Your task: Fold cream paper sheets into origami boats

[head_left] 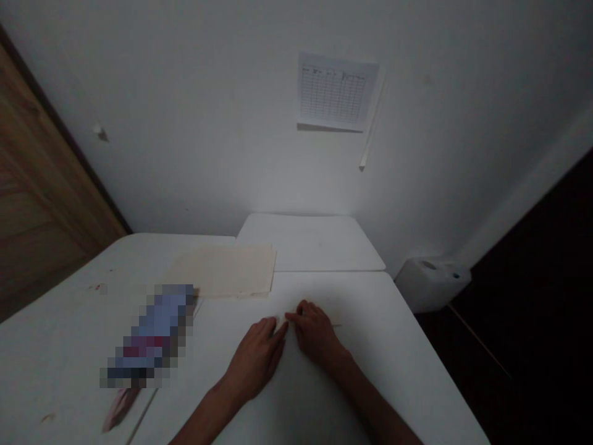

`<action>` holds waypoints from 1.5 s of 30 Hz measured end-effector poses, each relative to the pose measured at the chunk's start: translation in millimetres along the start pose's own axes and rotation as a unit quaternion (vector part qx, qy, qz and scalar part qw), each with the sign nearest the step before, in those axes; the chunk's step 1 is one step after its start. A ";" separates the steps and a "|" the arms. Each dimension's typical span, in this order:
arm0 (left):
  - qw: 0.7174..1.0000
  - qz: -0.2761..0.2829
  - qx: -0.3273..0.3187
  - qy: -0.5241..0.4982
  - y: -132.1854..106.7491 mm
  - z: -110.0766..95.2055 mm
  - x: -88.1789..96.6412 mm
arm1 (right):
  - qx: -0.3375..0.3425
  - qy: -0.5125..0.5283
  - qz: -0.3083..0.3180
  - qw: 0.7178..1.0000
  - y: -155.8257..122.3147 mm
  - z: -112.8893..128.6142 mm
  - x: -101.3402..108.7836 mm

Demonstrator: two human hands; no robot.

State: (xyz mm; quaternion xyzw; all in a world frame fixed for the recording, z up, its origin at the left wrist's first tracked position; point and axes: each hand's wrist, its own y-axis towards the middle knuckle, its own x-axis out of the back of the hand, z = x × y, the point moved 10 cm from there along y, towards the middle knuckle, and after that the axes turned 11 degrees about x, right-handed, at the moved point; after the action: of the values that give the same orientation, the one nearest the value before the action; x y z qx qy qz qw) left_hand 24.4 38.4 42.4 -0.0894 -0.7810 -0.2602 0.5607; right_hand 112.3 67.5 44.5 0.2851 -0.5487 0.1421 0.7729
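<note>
Both of my hands rest side by side on the white table (pixel 380 346), near its middle. My left hand (pixel 259 358) lies flat, fingers stretched forward and close together, holding nothing. My right hand (pixel 315 334) is arched, its fingers bent with the tips pressed down on the tabletop. Its thumb meets the left hand's fingertips. A thin pale line (pixel 337 325) runs out to the right from under the right hand. I cannot tell whether it is a paper edge or a stick.
A cream stack of paper (pixel 222 270) lies beyond the hands. Left of them sit a blurred-out object (pixel 151 334) and something pink (pixel 119 408). A second white surface (pixel 315 241) adjoins the wall. A white container (pixel 430 281) stands on the floor at right, a wooden door (pixel 32 204) at left.
</note>
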 end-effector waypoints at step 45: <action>0.997 -0.029 -0.050 -0.042 -13.0 -7.1 3.9 | -0.009 -0.021 0.024 0.999 -1.0 -3.5 -1.8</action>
State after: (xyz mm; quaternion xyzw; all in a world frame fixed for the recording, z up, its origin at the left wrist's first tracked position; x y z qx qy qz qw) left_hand 23.2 23.2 43.6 -0.1060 -0.7920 -0.3113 0.5144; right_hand 114.9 69.0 41.8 0.2680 -0.5729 0.1494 0.7600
